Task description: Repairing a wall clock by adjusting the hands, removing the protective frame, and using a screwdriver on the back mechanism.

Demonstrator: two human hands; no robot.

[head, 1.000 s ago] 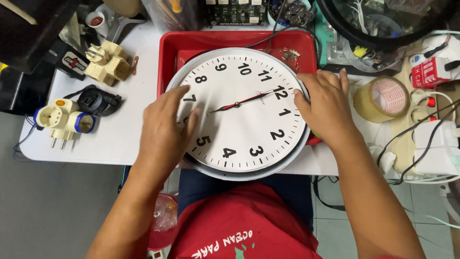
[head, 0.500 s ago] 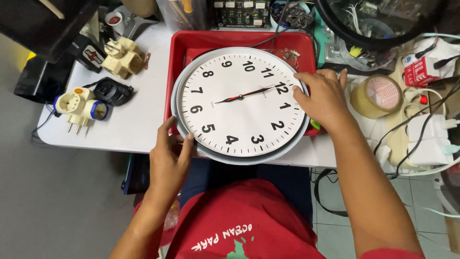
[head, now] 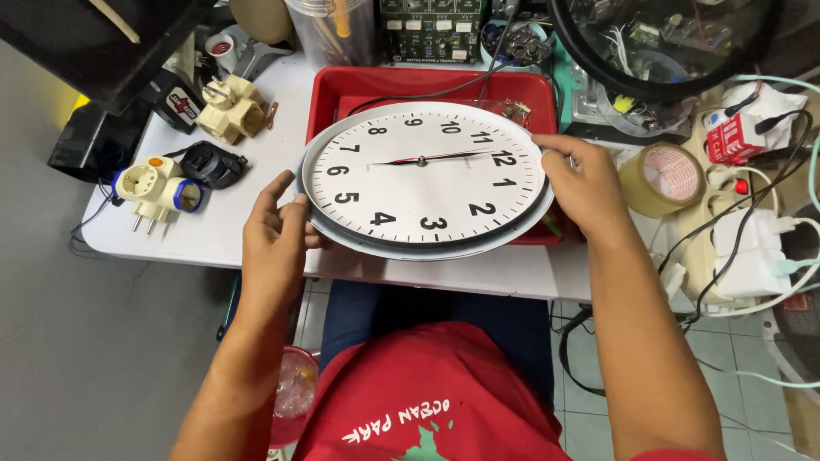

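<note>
A round white wall clock (head: 424,177) with black numerals and a grey rim is tilted above a red tray (head: 359,85) on the white table (head: 256,171). My left hand (head: 275,239) grips the clock's rim at its lower left edge. My right hand (head: 585,186) holds the rim at the right side, fingers curled over the edge. The clock's black and red hands point roughly left and right across the face.
Beige plug adapters (head: 231,108) and a white-and-blue adapter (head: 155,189) lie at the table's left, next to a black plug (head: 213,164). A tape roll (head: 660,177), white power strips and cables (head: 752,239) crowd the right. A circuit board and a large ring lamp (head: 658,43) sit behind.
My left hand slid off the clock face down to its lower left rim. The clock has been lifted and tilted off the tray, held by both hands at its edges.
</note>
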